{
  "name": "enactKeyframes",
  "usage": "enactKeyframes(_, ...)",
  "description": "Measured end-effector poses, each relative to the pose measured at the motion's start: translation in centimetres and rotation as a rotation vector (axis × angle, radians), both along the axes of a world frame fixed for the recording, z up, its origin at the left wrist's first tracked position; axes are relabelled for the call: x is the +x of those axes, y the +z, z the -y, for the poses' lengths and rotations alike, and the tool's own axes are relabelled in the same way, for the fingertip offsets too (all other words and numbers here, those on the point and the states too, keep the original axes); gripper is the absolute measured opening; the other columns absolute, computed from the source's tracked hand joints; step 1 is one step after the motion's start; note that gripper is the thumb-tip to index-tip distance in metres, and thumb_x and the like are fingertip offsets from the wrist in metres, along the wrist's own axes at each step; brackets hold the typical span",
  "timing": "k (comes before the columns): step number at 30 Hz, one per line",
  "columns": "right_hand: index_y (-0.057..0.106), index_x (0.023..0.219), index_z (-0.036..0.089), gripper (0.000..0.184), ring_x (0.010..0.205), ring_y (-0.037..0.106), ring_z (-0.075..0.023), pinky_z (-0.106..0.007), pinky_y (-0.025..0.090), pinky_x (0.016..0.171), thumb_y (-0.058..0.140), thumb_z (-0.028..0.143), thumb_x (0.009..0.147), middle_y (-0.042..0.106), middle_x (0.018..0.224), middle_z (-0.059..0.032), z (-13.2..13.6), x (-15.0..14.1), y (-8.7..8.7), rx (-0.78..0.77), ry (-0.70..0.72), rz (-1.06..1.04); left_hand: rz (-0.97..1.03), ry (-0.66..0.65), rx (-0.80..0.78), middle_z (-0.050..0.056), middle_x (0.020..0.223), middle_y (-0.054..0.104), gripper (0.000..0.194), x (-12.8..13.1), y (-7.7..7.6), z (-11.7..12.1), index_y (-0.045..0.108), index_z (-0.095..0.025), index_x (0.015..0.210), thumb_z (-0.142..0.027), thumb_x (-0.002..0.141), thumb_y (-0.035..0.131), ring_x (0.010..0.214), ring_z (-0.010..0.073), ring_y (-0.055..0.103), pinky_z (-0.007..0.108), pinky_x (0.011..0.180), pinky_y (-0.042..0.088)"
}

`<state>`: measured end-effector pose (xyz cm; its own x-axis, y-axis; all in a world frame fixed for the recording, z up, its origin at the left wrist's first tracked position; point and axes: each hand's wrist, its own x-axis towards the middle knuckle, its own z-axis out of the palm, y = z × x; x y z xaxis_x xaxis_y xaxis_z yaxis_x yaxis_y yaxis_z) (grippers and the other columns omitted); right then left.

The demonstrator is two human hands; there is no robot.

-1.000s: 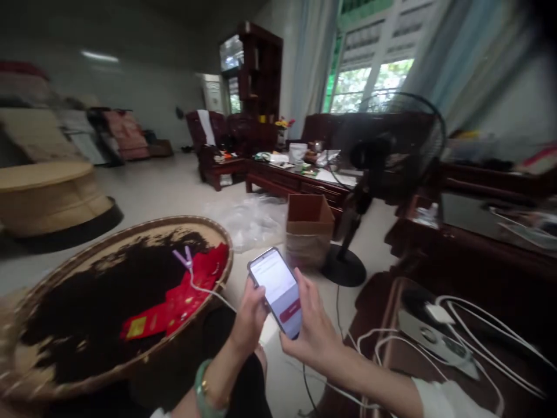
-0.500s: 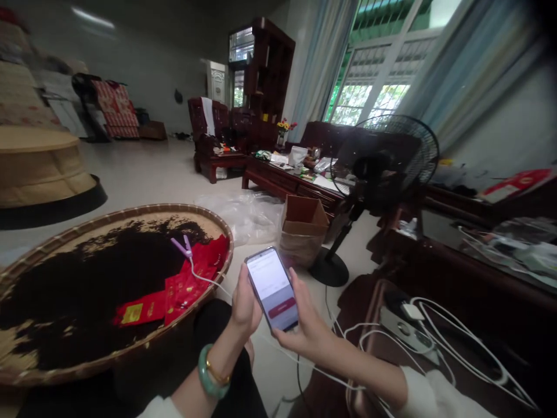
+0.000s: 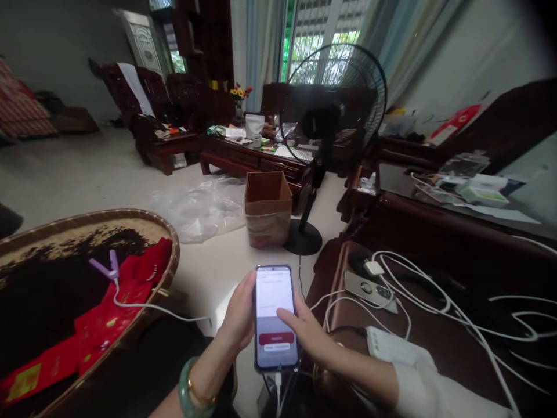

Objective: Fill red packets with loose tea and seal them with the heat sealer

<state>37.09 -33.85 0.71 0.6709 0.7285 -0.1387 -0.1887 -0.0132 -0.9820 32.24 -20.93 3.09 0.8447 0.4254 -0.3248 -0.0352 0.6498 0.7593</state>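
Observation:
A smartphone with a lit screen is held upright between both hands, a white cable plugged into its lower end. My left hand grips its left edge; a green bangle and a gold one circle that wrist. Along the right edge my right hand wraps the phone, its thumb lying over the screen. To the left is a round woven tray with dark, loose tea-like leaves. Red packets and a purple clip-shaped device with a white cord lie on the leaves.
A cardboard box and a standing fan are on the floor ahead, beside clear plastic sheeting. On the wooden seat at right lie a second phone, a white power strip and looped white cables.
The view has swung right, so the tray sits farther left. The phone now stands straighter and lower, and my right thumb has moved onto the screen. A white pill-shaped message appears there.

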Motion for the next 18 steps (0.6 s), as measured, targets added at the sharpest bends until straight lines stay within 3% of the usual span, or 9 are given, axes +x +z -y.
enactKeyframes(10, 0.045, 0.127, 0.022, 0.053, 0.11, 0.054, -0.0224, -0.043, 0.041, 0.099, 0.062, 0.035, 0.078, 0.06, 0.114, -0.0068, 0.4, 1.1, -0.9, 0.004, 0.007, 0.007, -0.085, 0.038, -0.032, 0.007, 0.087, 0.072, 0.046, 1.2, -0.4, 0.5, 0.067, -0.012, 0.097, -0.047, 0.068, 0.073, 0.075, 0.021, 0.066, 0.031, 0.072, 0.05)
enactKeyframes(18, 0.044, 0.123, 0.021, 0.056, 0.108, 0.055, -0.0236, -0.041, 0.042, 0.096, 0.062, 0.038, 0.073, 0.059, 0.114, -0.0071, 0.5, 1.1, 0.5, 0.021, 0.066, -0.105, -0.071, 0.037, -0.038, 0.006, 0.084, 0.07, 0.043, 0.8, -0.2, 0.1, 0.067, -0.012, 0.091, -0.046, 0.066, 0.075, 0.077, 0.0187, 0.064, 0.028, 0.072, 0.049)
